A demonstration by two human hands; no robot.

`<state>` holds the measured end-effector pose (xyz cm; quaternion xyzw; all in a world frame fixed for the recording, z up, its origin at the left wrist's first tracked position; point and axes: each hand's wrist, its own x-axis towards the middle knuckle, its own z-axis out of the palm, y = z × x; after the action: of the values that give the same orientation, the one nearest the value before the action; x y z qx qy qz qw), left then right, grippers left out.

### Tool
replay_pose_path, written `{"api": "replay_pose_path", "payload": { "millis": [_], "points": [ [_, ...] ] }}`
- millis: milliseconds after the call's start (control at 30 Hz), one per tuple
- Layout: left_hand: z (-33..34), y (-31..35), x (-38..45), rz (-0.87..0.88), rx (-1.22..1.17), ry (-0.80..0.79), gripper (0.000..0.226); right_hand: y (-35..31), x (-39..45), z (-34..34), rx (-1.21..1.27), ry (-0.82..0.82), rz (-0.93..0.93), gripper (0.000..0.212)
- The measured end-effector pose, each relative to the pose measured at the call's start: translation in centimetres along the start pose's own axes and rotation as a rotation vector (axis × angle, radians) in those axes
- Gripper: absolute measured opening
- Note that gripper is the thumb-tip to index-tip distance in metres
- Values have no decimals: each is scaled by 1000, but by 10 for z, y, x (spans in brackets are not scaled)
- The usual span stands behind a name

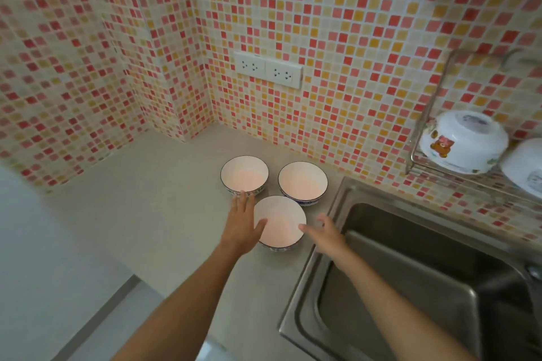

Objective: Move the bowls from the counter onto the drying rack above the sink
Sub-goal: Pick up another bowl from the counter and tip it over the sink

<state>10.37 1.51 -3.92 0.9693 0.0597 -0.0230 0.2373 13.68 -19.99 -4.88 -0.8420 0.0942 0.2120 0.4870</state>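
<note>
Bowls first: three of them sit upright on the table (152, 214), bunched in a triangle just left of the sink (410, 272). Going left to right, the far-left bowl (244, 174) has my left hand (242, 226) just in front of it, fingertips about at its near side. The near bowl (280, 221) sits between my two hands, and the far-right bowl (302, 182) is behind it, closest to the sink.

My left fingers (243, 202) are flat and spread, thumb lying on the near bowl's left rim, not gripping anything yet. My right hand (325, 233) is open too, fingers loosely curled, one fingertip at the right rim, holding nothing. I'd say I'm coming in from both sides so I can lift the front one without knocking its neighbours.

All three point mouth-up. They're round, so no real long axis, just the vertical one.

Over on the right, the drying rack (425, 114) hangs on the wall above the sink with a bear-print bowl (463, 138) already resting mouth-down and tilted, and another white bowl (525, 164) beside it. So mine probably need flipping.
</note>
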Motion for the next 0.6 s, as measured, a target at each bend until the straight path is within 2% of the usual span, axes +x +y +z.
{"api": "replay_pose_path", "payload": {
  "millis": [133, 267, 333, 467, 600],
  "points": [
    [6, -14, 5, -49, -191, -89, 73, 2, 17, 35, 191, -18, 132, 62],
    [19, -29, 16, -134, -305, -159, 62, 8, 27, 62, 264, 48, 225, 52],
    [29, -36, 22, -170, -361, -180, 56, 14, 30, 69, 303, 56, 242, 44],
    [33, -34, 26, -193, -456, -148, 45, 15, 21, 67, 438, 64, 248, 44],
    [36, -22, 28, -238, -639, -181, 37, 23, -1, 61, 529, 44, 243, 41]
  ]
}}
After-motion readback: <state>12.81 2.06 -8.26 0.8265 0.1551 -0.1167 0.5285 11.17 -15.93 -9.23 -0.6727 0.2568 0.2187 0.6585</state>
